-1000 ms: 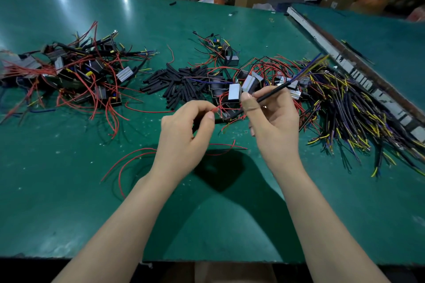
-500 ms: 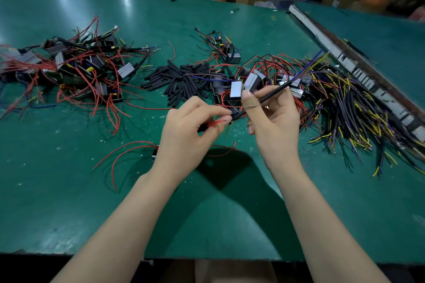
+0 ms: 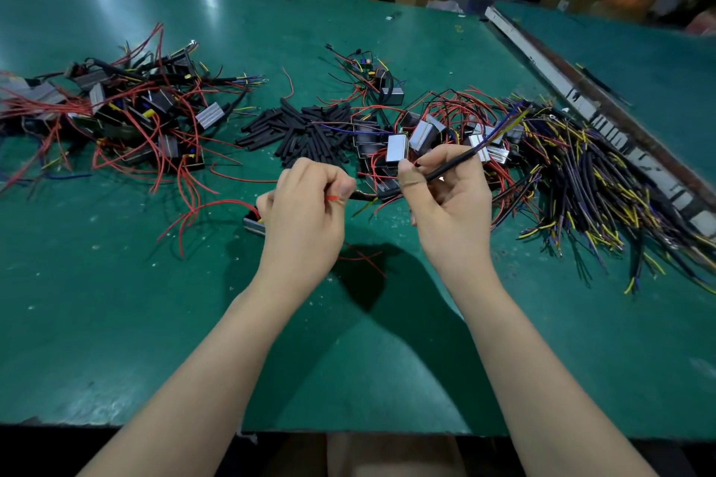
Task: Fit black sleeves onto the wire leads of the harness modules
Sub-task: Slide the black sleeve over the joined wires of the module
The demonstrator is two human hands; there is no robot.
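Right now I have both hands raised just above the counter (image 3: 116, 321), close together, so the lead and the tube meet in the air where I can see the joint. My left hand (image 3: 306, 213) is curled tight and pinches a red wire lead (image 3: 332, 198) between thumb and forefinger, with only a short stub showing past the fingertips; I judge that short grip keeps the soft wire from buckling as it is pushed. My right hand (image 3: 449, 201) grips a long black sleeve (image 3: 451, 166) under the thumb, and the tube slants up and away from that hand with thin coloured wires fanning out of its far end. The sleeve's near end points toward the left hand, and a short dark stretch runs between the two thumbs, though I cannot tell whether the red lead has entered it.

I take the pile of short black sleeves (image 3: 310, 132) as my landmark. It lies straight beyond my hands, within reach for the next piece. Left of it sits a tangle of red-wired modules (image 3: 128, 116); whether those are finished I cannot say. Right of it lies another cluster of modules (image 3: 418, 135), and further right a heap of dark sleeved wires with yellow tips (image 3: 589, 205). Nearer me than the pile, just left of my left hand, a small module (image 3: 253, 225) rests on the counter trailing red leads.
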